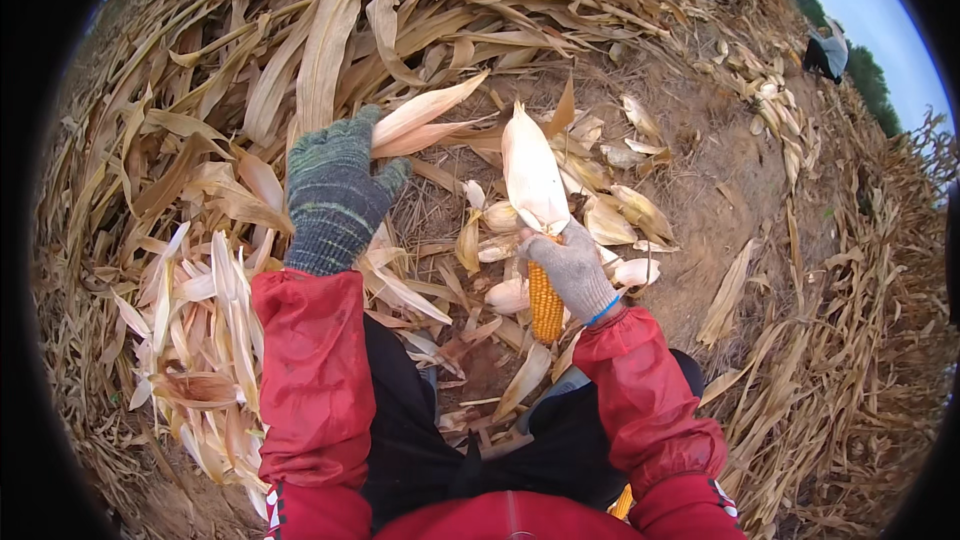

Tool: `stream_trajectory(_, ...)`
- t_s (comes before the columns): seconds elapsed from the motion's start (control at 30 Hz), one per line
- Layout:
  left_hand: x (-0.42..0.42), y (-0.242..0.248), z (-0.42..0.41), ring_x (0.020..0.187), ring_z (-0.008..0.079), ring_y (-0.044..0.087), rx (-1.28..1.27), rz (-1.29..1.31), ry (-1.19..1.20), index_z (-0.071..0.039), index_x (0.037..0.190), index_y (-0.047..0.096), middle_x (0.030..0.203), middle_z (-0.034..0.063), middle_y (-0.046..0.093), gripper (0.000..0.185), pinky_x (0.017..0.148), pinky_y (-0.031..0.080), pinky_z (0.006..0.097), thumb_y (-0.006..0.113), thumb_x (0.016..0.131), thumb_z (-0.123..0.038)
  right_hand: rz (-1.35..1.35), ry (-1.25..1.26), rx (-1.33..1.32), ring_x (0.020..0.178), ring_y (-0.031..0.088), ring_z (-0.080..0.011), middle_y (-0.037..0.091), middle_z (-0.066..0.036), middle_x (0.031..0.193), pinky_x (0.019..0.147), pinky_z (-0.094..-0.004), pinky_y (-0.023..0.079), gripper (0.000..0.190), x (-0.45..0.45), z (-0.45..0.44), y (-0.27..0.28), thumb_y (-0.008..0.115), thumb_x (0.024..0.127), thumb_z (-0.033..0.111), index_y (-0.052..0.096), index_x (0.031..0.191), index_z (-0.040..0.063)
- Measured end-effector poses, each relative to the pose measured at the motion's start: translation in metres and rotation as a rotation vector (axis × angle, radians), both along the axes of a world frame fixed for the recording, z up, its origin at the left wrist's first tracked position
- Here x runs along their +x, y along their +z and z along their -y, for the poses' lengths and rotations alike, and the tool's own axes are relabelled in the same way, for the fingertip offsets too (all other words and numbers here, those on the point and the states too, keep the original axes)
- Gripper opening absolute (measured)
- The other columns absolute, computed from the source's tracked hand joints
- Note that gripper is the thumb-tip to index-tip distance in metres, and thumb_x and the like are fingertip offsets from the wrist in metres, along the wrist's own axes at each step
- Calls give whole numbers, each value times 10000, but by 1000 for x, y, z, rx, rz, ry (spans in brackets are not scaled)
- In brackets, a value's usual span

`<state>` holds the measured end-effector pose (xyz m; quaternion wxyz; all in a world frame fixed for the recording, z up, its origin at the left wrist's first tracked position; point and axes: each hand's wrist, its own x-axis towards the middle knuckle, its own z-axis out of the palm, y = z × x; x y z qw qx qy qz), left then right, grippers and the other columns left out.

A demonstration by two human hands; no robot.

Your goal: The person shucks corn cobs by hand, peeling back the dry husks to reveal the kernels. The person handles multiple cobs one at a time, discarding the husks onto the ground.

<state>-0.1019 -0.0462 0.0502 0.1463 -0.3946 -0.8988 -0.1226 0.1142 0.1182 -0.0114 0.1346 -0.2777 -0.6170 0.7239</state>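
My right hand point(568, 266), in a pale grey knit glove, grips an ear of corn around its upper part. Bare orange kernels point(546, 304) show below the fist, pointing towards me. Beyond the fist a pale husk point(531, 165) still sits on the ear's far end. My left hand point(337, 184) wears a dark green striped glove, back side up. Pale strips of dry husk point(424, 116) stick out between its thumb and fingers; the palm is hidden. Several ears in husk point(600, 214) lie on the soil just beyond my right hand.
Dry corn stalks and leaves point(420, 30) are heaped ahead and to the left. Loose husks point(202, 345) pile up beside my left sleeve. More ears point(772, 101) lie in a row towards a person point(827, 51) at the far right. A bare cob point(622, 502) shows by my right hip.
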Motion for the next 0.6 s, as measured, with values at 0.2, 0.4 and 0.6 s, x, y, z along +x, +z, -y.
stream_trajectory(0.2,-17,-12,16,1208,312,527,113,-186,85,-126,1426,470,1273,127,589,793,1081,319,468,811,727,-282,-92,47,-91,708,597,-129,620,-37,863,640,-282,493,302,1,7,18,581,933,145,580,1203,9)
stream_trajectory(0.4,-3,-22,-5,1059,340,619,108,248,-144,-124,1218,661,1044,144,683,392,924,450,429,689,843,-236,-132,130,-108,708,589,-111,605,-17,873,630,-268,498,311,5,9,19,580,900,100,581,1199,15)
stream_trajectory(0.6,-82,-63,13,1147,353,587,604,609,60,-110,1382,500,1263,221,590,447,947,467,439,524,984,-312,-158,131,-194,670,600,-134,606,-38,855,601,-282,500,311,13,14,25,550,908,108,561,1203,9)
